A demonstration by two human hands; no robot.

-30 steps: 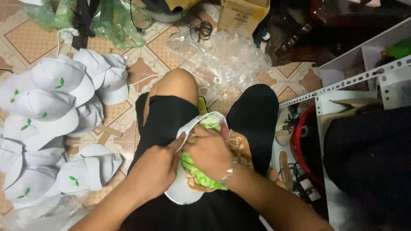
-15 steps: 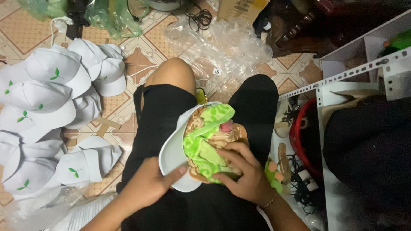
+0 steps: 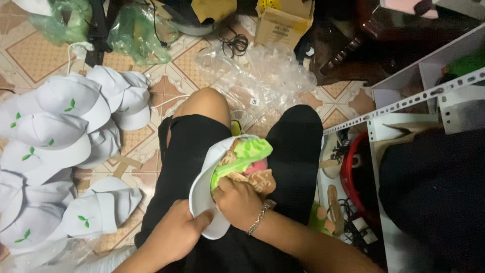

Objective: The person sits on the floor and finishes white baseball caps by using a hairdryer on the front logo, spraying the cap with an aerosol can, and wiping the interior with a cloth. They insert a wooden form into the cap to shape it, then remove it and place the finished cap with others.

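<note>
White cap (image 3: 204, 194) being stuffed with crumpled paper, held on the lap at lower centre of the frame.

Seen from the head camera, the cap is turned brim-down across black-clad thighs, and its brim is pinched by the left hand (image 3: 177, 233), whose fingers are curled shut around the lower edge. The right hand (image 3: 237, 202), a bracelet (image 3: 257, 221) at its wrist, is closed on green and brown crumpled paper (image 3: 246, 159) that is pressed into the cap's hollow. A heap of matching white caps (image 3: 55, 151) with small green leaf marks is spread over the patterned tiled floor (image 3: 166, 91) at the left of the frame. Clear plastic wrapping (image 3: 268, 76) is seen at upper centre, a cardboard box (image 3: 283, 23) above it, and a white perforated metal shelf (image 3: 404, 103) at the right.
</note>
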